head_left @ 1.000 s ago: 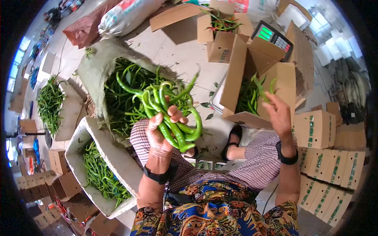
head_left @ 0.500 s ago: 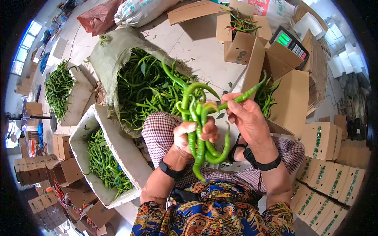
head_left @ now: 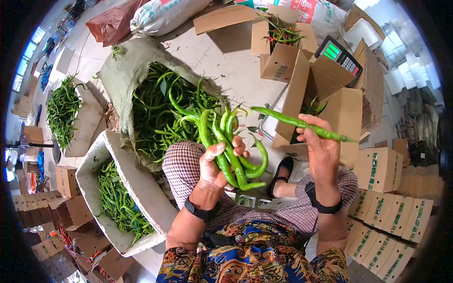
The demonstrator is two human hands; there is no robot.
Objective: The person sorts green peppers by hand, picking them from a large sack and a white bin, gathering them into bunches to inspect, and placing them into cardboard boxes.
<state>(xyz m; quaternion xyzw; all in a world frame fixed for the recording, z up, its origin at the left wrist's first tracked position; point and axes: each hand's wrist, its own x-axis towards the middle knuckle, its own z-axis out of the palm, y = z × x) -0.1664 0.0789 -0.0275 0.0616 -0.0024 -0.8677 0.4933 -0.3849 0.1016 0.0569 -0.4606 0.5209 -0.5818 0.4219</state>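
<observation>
My left hand is closed around a bunch of long green chili peppers, several of them curling out past the fingers. Between the thumb and fingers of my right hand is a single long green chili pepper, apart from the bunch. It lies nearly level, tilted slightly down to the right. Behind it stands an open cardboard box with some green peppers inside. Beyond my left hand, a woven sack lies on its side, its mouth full of green peppers.
A white foam box of green peppers stands at my left. Another heap of peppers lies farther left. At the back are a box of red and green peppers and a digital scale. Printed cartons are stacked at right.
My right hand has moved right and drawn one pepper away from the bunch, toward the open cardboard box. My left hand still grips the bunch and has shifted slightly left.
</observation>
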